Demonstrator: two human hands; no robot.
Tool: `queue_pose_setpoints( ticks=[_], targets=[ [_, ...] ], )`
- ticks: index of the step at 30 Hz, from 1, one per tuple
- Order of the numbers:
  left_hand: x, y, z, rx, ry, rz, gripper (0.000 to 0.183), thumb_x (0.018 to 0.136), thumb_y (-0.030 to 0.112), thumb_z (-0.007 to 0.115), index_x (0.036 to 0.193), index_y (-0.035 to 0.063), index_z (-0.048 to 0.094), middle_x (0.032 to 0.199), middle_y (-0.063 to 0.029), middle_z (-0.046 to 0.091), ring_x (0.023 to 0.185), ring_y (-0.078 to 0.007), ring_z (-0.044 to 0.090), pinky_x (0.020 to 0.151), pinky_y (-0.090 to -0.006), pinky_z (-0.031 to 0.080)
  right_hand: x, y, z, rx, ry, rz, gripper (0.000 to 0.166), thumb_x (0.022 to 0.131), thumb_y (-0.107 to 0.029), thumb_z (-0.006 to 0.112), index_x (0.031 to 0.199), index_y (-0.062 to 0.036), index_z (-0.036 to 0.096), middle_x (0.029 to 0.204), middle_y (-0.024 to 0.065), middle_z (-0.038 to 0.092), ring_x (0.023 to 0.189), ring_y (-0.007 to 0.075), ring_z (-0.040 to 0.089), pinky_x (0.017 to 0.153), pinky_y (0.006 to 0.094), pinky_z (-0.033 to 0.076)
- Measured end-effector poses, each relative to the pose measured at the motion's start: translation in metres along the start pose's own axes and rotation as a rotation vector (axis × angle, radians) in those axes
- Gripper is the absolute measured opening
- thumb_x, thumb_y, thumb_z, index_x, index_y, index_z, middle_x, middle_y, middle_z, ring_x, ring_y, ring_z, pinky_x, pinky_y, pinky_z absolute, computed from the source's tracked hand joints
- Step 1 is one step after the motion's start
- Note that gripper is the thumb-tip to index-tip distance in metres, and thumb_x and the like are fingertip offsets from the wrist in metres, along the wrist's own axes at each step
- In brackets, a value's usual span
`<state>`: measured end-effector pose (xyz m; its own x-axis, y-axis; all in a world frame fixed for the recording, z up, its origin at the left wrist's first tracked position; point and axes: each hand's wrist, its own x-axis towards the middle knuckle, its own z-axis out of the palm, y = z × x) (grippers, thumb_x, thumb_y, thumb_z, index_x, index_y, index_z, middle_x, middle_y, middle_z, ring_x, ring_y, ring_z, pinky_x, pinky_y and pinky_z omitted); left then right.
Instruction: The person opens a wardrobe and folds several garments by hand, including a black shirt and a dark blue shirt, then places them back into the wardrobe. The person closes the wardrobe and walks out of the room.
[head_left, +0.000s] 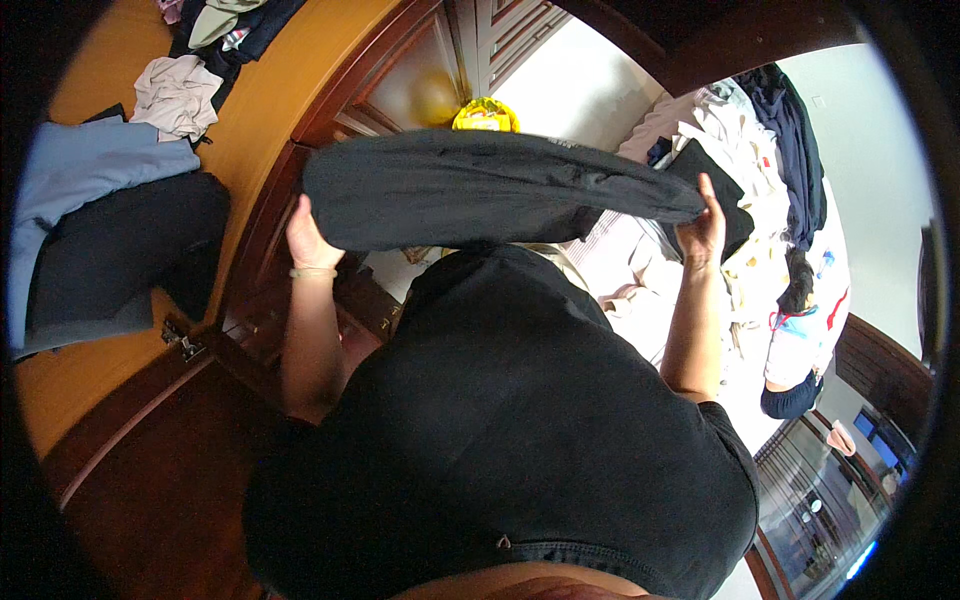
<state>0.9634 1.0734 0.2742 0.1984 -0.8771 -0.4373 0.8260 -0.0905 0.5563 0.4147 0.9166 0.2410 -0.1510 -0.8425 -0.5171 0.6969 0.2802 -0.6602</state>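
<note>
A black cloth garment, folded into a long strip, is stretched sideways in front of my chest between both hands. My left hand, with a pale bracelet at the wrist, grips its wide end at the lower left corner. The narrower, bunched end lies in my right hand, thumb up and fingers mostly hidden. The strip sags a little and shows creases towards the right end. Whether it is a pair of trousers or another garment, I cannot tell.
On the left, a wooden wardrobe shelf holds a blue garment, a dark garment and a crumpled pale cloth. A bed heaped with clothes is at the right, where a child lies. A yellow container stands beyond the strip.
</note>
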Motion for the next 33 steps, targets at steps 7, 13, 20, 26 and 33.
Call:
queue_pose_setpoints(
  ticks=[7,13,20,26,33],
  targets=[
    [0.014,0.025,-0.046,1.255,0.032,-0.048,0.045,0.074,0.018,0.071,0.113,-0.0005,0.059,0.109,-0.016,0.062,0.101,-0.0295,0.058,0.091,-0.0392,0.043,-0.004,-0.033,0.005,-1.175,-0.382,-0.422,0.019,0.084,-0.003,0.049,0.098,0.0009,0.061,0.102,0.0127,0.062,0.091,0.0259,0.061,0.08,0.0383,0.049],
    [-0.01,0.034,-0.022,1.627,-0.122,-0.166,0.017,0.075,0.013,0.07,0.077,-0.0028,0.064,0.073,-0.0073,0.063,0.07,-0.0143,0.057,0.069,-0.0298,0.044,-0.033,-0.036,0.018,-1.725,-0.799,0.027,0.02,0.079,0.002,0.052,0.094,0.0016,0.065,0.083,0.0105,0.065,0.08,0.018,0.059,0.075,0.0279,0.047],
    [0.029,0.021,0.06,0.241,0.305,0.064,0.077,0.087,0.062,0.031,0.141,0.0078,0.023,0.143,-0.0189,0.027,0.128,-0.037,0.032,0.103,-0.0544,0.028,0.004,0.003,0.051,0.009,-0.175,-0.017,0.056,0.084,-0.048,0.051,0.123,-0.0062,0.051,0.124,0.0122,0.053,0.114,0.0289,0.049,0.101,0.0413,0.033],
    [0.006,-0.058,0.015,0.035,-0.186,-0.296,0.082,0.085,0.059,0.045,0.14,0.0028,0.022,0.144,-0.0156,0.026,0.13,-0.0308,0.03,0.106,-0.0459,0.027,-0.047,0.096,0.048,-0.036,-0.356,0.407,0.062,0.086,-0.044,0.055,0.131,-0.0038,0.041,0.129,0.0112,0.05,0.116,0.0274,0.048,0.102,0.0407,0.034],
    [0.011,-0.036,0.0,1.434,0.697,0.195,0.068,0.08,0.049,0.062,0.104,-0.014,0.054,0.113,-0.0272,0.053,0.104,-0.0329,0.052,0.09,-0.0439,0.039,-0.045,0.085,0.017,-1.569,-0.173,-0.643,0.038,0.085,-0.029,0.062,0.077,0.0077,0.059,0.117,0.0159,0.054,0.104,0.0356,0.048,0.091,0.0387,0.038]
  ],
)
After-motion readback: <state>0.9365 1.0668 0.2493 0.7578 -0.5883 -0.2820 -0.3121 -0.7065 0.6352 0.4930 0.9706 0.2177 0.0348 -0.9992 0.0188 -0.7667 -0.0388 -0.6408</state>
